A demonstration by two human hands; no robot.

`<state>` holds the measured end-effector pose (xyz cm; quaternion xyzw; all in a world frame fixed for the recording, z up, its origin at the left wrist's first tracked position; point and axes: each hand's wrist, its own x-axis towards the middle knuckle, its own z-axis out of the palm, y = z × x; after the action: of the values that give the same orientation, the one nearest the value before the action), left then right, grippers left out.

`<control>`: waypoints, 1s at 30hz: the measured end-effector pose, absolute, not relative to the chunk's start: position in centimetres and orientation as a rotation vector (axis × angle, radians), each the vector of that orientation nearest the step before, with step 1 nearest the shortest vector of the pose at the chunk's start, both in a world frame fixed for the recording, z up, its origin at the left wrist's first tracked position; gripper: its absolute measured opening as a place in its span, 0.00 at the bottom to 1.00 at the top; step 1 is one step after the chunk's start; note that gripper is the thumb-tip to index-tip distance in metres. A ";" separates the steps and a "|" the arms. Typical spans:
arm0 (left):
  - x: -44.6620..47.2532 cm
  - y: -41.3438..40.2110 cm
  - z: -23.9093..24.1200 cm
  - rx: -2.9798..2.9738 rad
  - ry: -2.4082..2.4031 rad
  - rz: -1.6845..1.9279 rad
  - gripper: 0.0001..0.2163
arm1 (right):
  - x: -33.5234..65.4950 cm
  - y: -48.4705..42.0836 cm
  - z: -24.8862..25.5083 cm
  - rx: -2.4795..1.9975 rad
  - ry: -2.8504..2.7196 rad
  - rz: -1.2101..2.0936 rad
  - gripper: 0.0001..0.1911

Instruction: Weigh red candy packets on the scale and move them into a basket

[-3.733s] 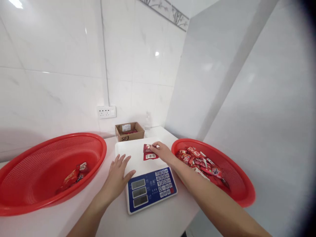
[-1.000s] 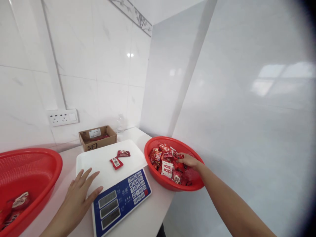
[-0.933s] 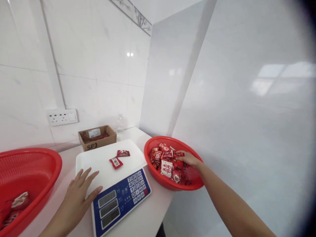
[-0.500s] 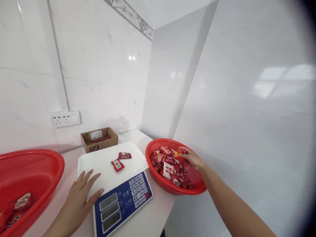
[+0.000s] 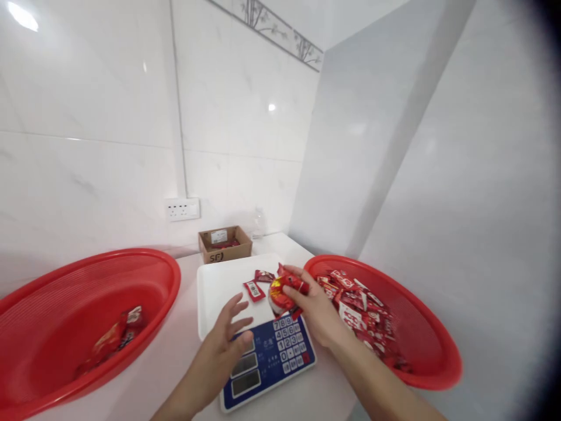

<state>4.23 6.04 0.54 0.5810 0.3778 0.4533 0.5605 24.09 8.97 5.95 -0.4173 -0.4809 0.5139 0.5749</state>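
Observation:
My right hand [image 5: 319, 310] grips a shiny red and gold candy packet [image 5: 280, 295] above the right side of a digital scale. Other wrappers may be bunched with it; the fingers partly cover it. On the scale's white tray [image 5: 214, 292] lie two small red wrapped candies [image 5: 253, 290], close together. My left hand [image 5: 214, 356] is open, fingers apart, over the tray's front edge and the left end of the blue keypad panel [image 5: 274, 356]. To the right, a red plastic basket [image 5: 438, 327] contains many red and white candy packets [image 5: 363, 316].
At the left stands another red basket [image 5: 162, 269] with a few red packets [image 5: 131, 321] in it. Behind the scale is a small open cardboard box [image 5: 228, 252], beside a clear plastic item [image 5: 258, 223]. Tiled walls close off the back and right; a socket [image 5: 183, 209] is on the back wall.
My right hand has come out of the right basket and moved left over the scale with the red and gold packet. The view has turned left, showing more of the left basket.

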 end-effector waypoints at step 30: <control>0.3 7.6 3.6 1.023 1.013 1.411 0.22 | 18.4 14.5 3.7 -1.128 -1.144 1.255 0.23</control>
<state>0.34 7.62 3.57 0.4293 0.4250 0.5919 0.5337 18.40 14.48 3.66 -0.4712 -0.4779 0.5245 0.5239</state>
